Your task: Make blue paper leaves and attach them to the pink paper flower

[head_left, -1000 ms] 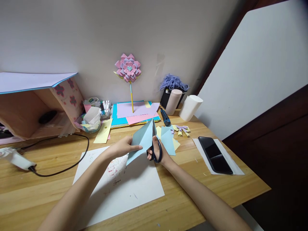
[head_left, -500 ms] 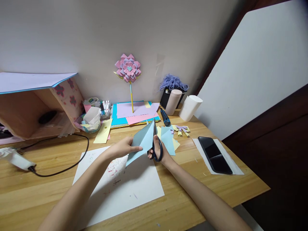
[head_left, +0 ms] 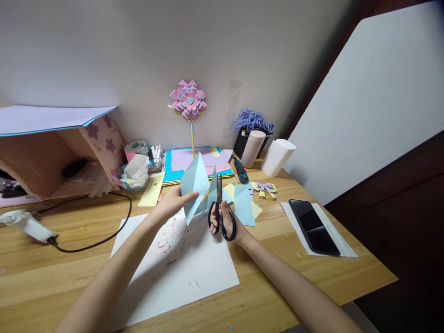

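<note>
Pinched between the thumb and fingers of my left hand (head_left: pixel 174 200) is a creased sheet of light blue paper (head_left: pixel 194 185), held upright above the white sheet. My right hand (head_left: pixel 233 221) has its fingers through the dark handles of a pair of scissors (head_left: pixel 219 190), which point up and away with blades slightly parted. A narrow blue paper piece (head_left: pixel 212 186) stands between the sheet and the blades; whether it is still joined to the sheet I cannot tell. Right of the scissors lie more blue paper (head_left: pixel 244 206) and yellow scraps.
A white sheet (head_left: pixel 197 273) with coloured marks lies under my hands. Behind are coloured papers (head_left: pixel 171 169), a paper flower (head_left: pixel 189 100), a utility knife (head_left: pixel 240 170) and a paper bow (head_left: pixel 265 189). A phone (head_left: pixel 314 226) lies right; a box (head_left: pixel 104 143) and a cable (head_left: pixel 104 247) are left.
My left hand has moved the blue paper left, away from the scissors, and turned it more upright. A narrow blue piece now shows apart from its main part. The scissor blades show clear of the sheet.
</note>
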A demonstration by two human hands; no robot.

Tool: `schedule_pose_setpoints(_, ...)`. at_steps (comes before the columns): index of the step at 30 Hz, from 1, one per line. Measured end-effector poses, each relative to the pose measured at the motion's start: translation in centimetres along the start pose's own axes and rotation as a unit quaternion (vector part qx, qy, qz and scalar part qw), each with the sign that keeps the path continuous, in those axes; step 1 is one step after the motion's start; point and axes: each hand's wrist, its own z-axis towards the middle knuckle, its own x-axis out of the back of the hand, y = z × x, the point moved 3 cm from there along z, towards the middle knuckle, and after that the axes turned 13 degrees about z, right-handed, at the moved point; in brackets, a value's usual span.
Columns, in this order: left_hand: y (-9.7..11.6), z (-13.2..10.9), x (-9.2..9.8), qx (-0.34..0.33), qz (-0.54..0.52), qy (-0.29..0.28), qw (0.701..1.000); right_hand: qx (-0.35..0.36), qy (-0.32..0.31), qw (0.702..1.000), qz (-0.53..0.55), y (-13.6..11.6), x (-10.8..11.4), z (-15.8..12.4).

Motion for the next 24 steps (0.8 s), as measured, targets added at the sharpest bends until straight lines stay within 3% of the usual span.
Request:
schedule_pose_setpoints(5, -0.2, 0.0, 0.7, -0.020, 0.023, 0.063, 0.998, -0.010, -0.052, 0.998, -0.042, 0.2, -0.7, -0.9)
schedule_pose_setpoints(16, 0.3, -0.2, 0.0, -0.024, -0.016, 0.042, 0.999, -0.017, -0.100, 0.994, -0.052, 1.0, -1.0, -1.6)
schedule_pose_setpoints(20, 0.1, -0.2, -0.6, -0.035, -0.044, 0.011, 0.998, -0.012, -0.084, 0.995, -0.054, 1.3, -1.2, -1.8)
schedule_pose_setpoints(24, -0.1, -0.1, -0.8, -0.029, -0.051, -0.003, 0.998, 0.002, -0.027, 0.999, -0.028, 1.0, -0.7, -0.9)
